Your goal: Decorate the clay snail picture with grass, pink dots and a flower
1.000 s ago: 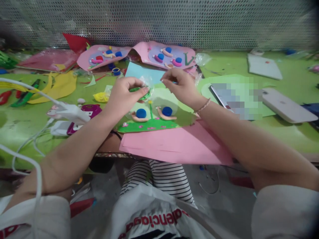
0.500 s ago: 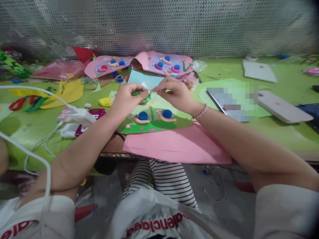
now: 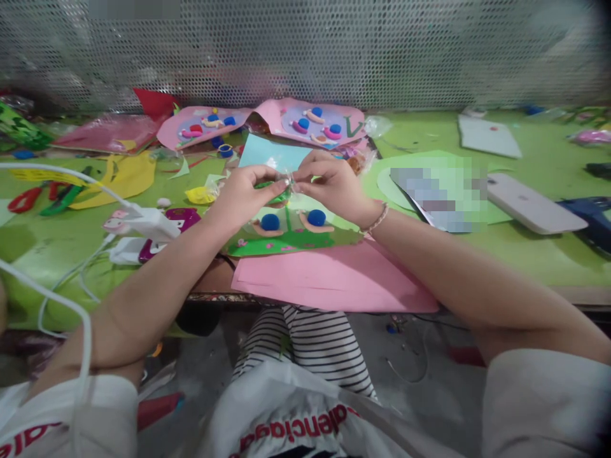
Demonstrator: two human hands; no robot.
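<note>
Above a paper picture with two blue-shelled snails and green grass, my left hand pinches a small clear plastic bag with something green in it. My right hand is closed, thumb and forefinger pinching at the bag's clear edge, close against the left fingertips. What the green stuff is made of is partly hidden by the fingers. Pink paper sheets stick out under the picture toward me. Beyond my hands lies a light blue sheet.
Two pink decorated cutouts lie against the perforated metal panel. On the left are red-handled scissors, yellow paper and white plugs with cables. A pale phone and green paper lie right.
My right fingers have come in from just apart to touch the plastic at my left fingertips. The left hand keeps its hold on the bag. The whole view has shifted slightly.
</note>
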